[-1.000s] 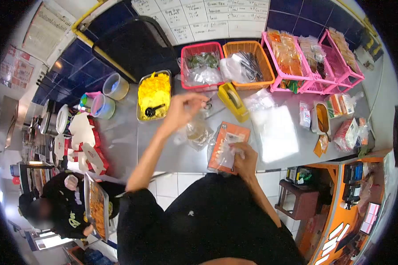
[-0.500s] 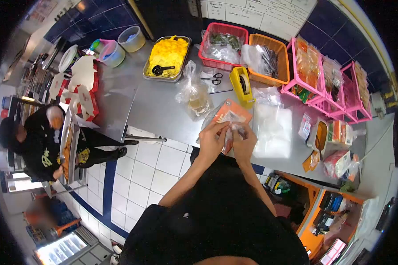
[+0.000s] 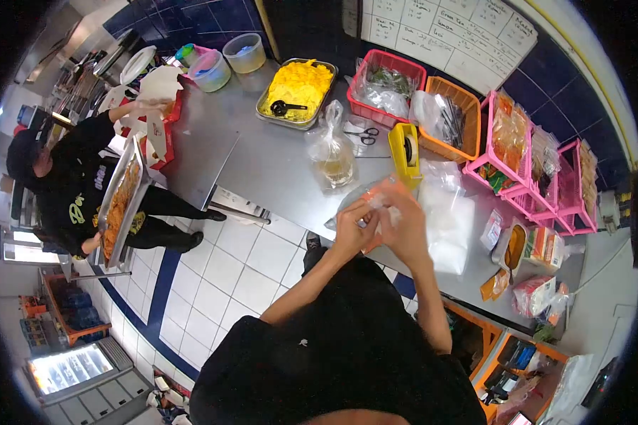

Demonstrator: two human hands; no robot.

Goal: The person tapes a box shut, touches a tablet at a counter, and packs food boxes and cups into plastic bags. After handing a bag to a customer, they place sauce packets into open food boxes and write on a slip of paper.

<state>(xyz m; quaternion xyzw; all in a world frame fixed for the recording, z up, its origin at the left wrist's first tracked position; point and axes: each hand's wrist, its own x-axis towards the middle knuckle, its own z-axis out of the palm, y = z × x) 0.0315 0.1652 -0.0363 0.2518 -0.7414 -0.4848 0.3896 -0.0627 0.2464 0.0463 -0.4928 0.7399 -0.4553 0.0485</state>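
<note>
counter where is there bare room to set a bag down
The counter is bare between the tray of yellow food, the red boxes and the tied bag. From the tape dispenser rightward, baskets and packets crowd it.

I see bright, even overhead lighting; glare on the steel worktop (image 3: pixel 262 163); heavy fisheye distortion with dark vignetted corners; slight blur at the edges.

Bag (image 3: pixel 331 152) stands behind left hand (image 3: pixel 354 230), beside tape dispenser (image 3: pixel 406 151).
</note>
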